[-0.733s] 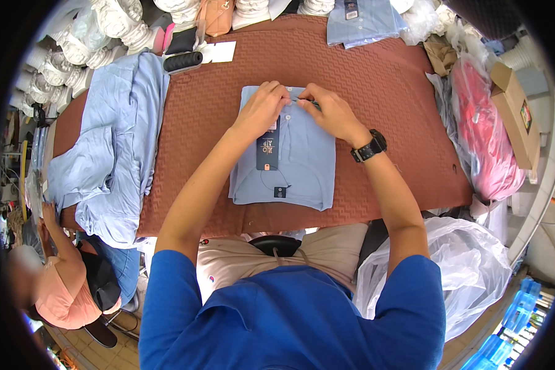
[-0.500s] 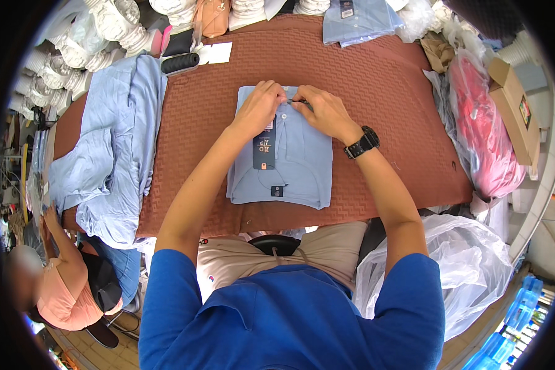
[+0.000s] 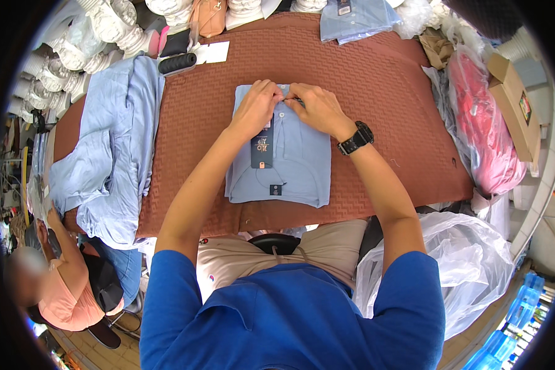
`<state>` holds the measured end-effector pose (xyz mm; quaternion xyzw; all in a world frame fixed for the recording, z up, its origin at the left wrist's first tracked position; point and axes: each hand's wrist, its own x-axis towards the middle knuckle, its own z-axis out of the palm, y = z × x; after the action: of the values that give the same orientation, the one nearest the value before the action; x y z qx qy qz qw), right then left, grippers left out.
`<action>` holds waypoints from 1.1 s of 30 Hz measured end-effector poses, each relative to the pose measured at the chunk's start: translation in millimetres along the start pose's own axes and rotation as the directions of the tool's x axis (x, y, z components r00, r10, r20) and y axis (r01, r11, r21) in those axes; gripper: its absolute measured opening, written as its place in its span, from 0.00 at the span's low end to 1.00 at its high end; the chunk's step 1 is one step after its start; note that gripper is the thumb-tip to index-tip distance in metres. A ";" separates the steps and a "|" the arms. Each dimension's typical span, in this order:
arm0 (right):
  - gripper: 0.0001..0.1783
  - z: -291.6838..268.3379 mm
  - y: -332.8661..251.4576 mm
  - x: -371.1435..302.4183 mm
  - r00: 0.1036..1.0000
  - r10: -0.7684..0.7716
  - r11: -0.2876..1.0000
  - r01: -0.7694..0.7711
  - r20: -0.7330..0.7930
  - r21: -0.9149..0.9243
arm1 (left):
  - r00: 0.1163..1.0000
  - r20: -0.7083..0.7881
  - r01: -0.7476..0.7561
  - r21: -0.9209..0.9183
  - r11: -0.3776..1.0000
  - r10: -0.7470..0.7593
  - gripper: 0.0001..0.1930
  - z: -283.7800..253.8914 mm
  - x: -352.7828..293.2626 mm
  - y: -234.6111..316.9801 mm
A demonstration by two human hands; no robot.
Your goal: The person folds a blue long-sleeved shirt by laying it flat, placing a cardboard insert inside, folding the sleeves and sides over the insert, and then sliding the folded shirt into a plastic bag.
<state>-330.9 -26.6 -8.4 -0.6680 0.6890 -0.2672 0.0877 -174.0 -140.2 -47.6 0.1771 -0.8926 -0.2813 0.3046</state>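
Observation:
A folded light blue shirt [image 3: 299, 163] lies in front of me, with its button placket running down the middle from the far edge. Both my hands meet at the far end of that placket. My left hand [image 3: 257, 108] is closed, pinching the shirt's fabric just left of the placket. Fingertip to fingertip with it, my right hand [image 3: 319, 110] pinches from the right side; the exact bit between the fingers is hidden. A dark hang tag [image 3: 262, 151] rests on the shirt, partly under my left hand. Nearer me is a small dark label [image 3: 276, 190].
A padded brown cover [image 3: 376, 123] spreads beneath the shirt. Loose blue garments [image 3: 114, 142] lie left, a black roll [image 3: 177, 63] behind them. Bagged blue shirts [image 3: 357, 18] sit at the far edge, a red bagged bundle [image 3: 484, 123] right. A person [image 3: 74, 283] is at the left.
My fingertips have drawn slightly closer together at the placket's far end. My right wrist has shifted a little left. The person at the left has moved an arm slightly.

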 end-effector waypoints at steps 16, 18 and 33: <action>0.09 -0.1 12.7 1.7 0.987 0.053 0.997 -0.044 -0.155 0.059 | 0.864 -0.232 0.358 -0.340 0.870 -0.446 0.05 -19.5 -6.4 -11.8; 0.12 -18.2 30.4 9.6 0.967 0.112 0.985 -0.078 -0.228 0.153 | 0.744 -0.489 0.370 -0.265 0.890 -0.455 0.15 -52.3 -17.3 -24.1; 0.31 84.1 -0.6 202.9 0.943 0.161 0.611 -0.327 0.290 0.721 | 0.729 -0.619 0.477 0.155 0.865 -0.290 0.14 -63.2 -116.5 -64.5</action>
<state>-308.9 -244.0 -31.0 -0.4913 0.5854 -0.4494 0.4626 -36.5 -158.5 -97.2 0.4810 -0.7326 -0.1309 0.4634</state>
